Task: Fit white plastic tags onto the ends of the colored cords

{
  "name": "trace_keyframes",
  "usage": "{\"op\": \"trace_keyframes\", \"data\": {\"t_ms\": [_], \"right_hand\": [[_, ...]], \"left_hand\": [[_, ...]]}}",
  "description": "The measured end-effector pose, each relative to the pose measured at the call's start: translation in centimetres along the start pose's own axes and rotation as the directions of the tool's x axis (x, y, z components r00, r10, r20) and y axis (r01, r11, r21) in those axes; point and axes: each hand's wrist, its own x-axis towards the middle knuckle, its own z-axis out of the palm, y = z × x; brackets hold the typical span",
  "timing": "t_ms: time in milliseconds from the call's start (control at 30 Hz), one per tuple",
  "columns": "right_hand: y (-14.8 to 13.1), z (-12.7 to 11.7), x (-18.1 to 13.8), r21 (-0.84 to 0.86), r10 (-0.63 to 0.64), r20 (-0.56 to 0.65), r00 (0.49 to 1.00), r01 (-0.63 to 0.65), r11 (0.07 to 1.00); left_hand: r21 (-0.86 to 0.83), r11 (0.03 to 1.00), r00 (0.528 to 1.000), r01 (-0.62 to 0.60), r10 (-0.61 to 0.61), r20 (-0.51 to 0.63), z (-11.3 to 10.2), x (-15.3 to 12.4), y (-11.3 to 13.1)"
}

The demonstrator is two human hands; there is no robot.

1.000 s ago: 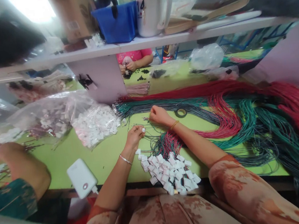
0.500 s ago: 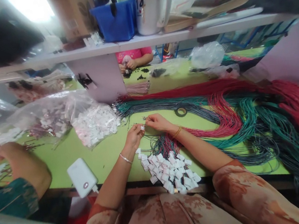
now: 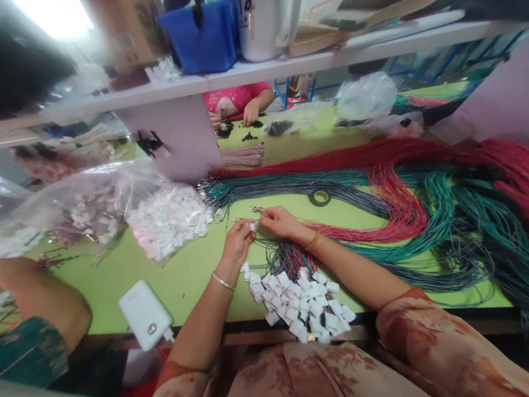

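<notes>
My left hand (image 3: 237,242) is closed in a pinch on a small white plastic connector (image 3: 252,226). Right beside it, my right hand (image 3: 278,221) pinches thin wires with dark tips (image 3: 257,210) that stick out past its fingers. The fingertips of both hands almost meet at the connector. Whether a wire sits inside the connector is too small to tell. Below my hands lies a pile of white connectors (image 3: 300,303) with red, green and black wires (image 3: 290,256) attached, reaching the table's front edge.
A clear bag of white connectors (image 3: 169,219) lies left of my hands. Long red wires (image 3: 431,147) and green wires (image 3: 441,204) stretch across the right. A tape roll (image 3: 320,198), a white power bank (image 3: 146,315), a co-worker's arm (image 3: 41,294) and a shelf (image 3: 232,78) are near.
My right hand has shifted slightly down, closer to the connector in my left hand. My left hand stays in place. Across the table, a person's hand has moved right over black parts.
</notes>
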Motion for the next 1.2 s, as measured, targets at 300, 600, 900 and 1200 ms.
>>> {"op": "trace_keyframes", "data": {"t_ms": [300,600,900,1200], "right_hand": [[-0.7,0.0,-0.9,-0.181,-0.216,0.052,0.975,0.222,0.958],[-1.1,-2.9,0.1,-0.182,-0.169,0.114,0.979,0.188,0.965],[-3.4,1.6,-1.6,-0.704,0.028,0.251,0.967,0.163,0.691],[-2.2,1.3,-2.8,-0.788,-0.044,0.295,0.954,0.269,0.553]], "left_hand": [[0.084,0.996,0.998,-0.013,0.018,-0.055,0.3,-0.3,0.0],[0.597,0.678,0.89,-0.429,0.432,0.148,2.6,-3.1,-0.1],[0.417,0.281,0.489,-0.864,0.279,0.826,5.3,-6.9,-0.3],[0.98,-0.117,0.742,0.162,0.669,-0.042,-6.5,1.6,5.5]]}}
